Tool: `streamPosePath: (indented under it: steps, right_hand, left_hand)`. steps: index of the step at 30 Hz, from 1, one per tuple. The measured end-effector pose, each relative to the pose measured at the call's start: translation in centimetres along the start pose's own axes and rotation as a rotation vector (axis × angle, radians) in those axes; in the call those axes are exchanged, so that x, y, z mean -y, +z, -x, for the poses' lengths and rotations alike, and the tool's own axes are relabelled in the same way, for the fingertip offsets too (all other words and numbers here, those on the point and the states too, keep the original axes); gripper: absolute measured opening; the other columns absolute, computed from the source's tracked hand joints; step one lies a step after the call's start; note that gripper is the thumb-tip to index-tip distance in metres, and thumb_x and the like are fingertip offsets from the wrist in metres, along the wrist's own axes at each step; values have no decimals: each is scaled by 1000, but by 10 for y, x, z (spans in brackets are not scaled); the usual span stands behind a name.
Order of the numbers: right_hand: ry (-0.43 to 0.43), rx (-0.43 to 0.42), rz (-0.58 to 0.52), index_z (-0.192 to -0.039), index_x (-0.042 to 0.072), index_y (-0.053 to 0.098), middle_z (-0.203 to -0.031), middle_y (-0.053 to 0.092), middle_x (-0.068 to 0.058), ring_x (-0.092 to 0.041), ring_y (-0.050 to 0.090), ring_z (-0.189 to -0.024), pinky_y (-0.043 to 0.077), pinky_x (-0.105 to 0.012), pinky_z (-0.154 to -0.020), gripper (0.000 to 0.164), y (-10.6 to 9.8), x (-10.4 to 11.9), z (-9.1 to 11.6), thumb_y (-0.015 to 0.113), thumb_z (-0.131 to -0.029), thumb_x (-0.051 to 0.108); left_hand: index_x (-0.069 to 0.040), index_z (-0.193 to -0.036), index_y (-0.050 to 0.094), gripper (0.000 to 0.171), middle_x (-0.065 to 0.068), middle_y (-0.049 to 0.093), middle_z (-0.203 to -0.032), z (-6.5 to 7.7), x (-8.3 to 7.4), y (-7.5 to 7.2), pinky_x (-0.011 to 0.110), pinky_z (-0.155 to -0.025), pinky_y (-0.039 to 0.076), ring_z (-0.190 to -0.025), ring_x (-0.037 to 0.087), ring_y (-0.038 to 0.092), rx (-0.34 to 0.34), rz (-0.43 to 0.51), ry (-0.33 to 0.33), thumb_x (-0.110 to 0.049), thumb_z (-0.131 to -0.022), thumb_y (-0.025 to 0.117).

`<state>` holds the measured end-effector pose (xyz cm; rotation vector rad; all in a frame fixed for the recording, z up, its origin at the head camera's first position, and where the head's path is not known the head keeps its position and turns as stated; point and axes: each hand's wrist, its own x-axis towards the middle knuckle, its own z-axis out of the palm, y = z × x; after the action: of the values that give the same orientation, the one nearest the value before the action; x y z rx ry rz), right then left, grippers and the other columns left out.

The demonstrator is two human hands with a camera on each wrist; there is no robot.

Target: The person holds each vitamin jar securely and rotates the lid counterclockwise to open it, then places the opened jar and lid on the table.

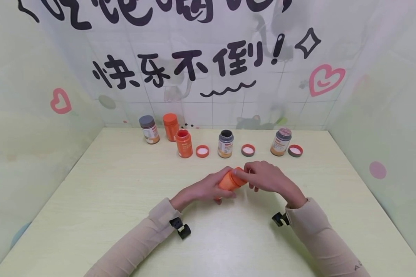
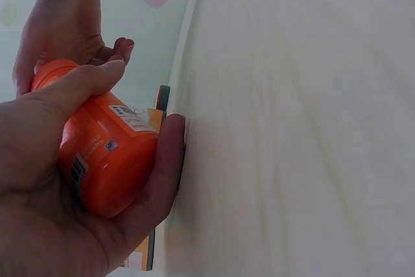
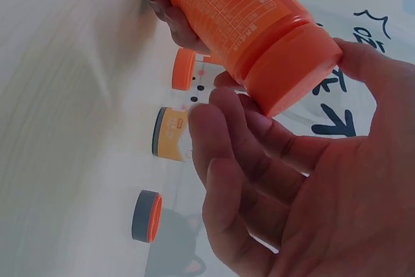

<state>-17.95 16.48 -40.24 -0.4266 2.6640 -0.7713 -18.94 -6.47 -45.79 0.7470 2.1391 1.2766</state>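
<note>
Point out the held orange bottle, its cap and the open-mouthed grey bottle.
Held orange bottle [image 2: 109, 135]: left wrist view, on its body.
Cap [image 3: 292, 69]: right wrist view, on its side.
Open-mouthed grey bottle [image 1: 225, 146]: head view, on its label.

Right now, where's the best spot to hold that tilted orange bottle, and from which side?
Probably round the orange bottle's body, coming from the left, as the left grip does. It's a rounded cylinder, easy to wrap around, and it's tilted with its cap toward the right, where the right grip touches it.
</note>
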Motion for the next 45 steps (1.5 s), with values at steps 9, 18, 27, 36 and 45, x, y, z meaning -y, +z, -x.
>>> streamPosePath:
  steps: [9,18,27,36,45]
  right_hand:
    - [-31,49,-54,-114,12,64,-83,71,-9,-25,71,-69,54,-31,-64,53,-5,-2,-1,59,-95,62]
    - [11,-1,-7,-98,15,65,-78,68,-3,-20,68,-67,52,-31,-63,57,-3,-1,-1,54,-95,71]
    - [-44,39,-47,-111,16,63,-81,69,-4,-24,71,-69,54,-32,-65,48,-1,-3,-1,61,-95,61]
    - [-78,75,-85,-124,16,57,-86,72,-8,-28,72,-71,54,-33,-66,44,-3,-2,2,64,-95,49]
    - [1,-17,-38,-103,14,65,-80,69,-5,-21,68,-66,53,-31,-62,57,0,-1,0,52,-96,69]
  left_hand:
    - [-28,-136,46,52,4,60,-119,-2,1,-1,34,-69,63,-98,24,63,1,-2,3,-24,-94,76]
    - [-30,-139,44,56,4,59,-118,-2,2,-2,34,-69,63,-98,24,62,5,8,3,-25,-94,76]
    - [-29,-137,46,53,4,59,-118,0,2,0,34,-69,62,-97,24,63,0,11,-8,-26,-94,76]
    - [-30,-138,46,53,4,59,-117,-2,3,0,35,-70,63,-97,24,63,1,21,-3,-26,-94,76]
    - [-31,-141,43,58,4,58,-118,-2,2,0,35,-70,63,-99,24,62,4,8,3,-26,-94,76]
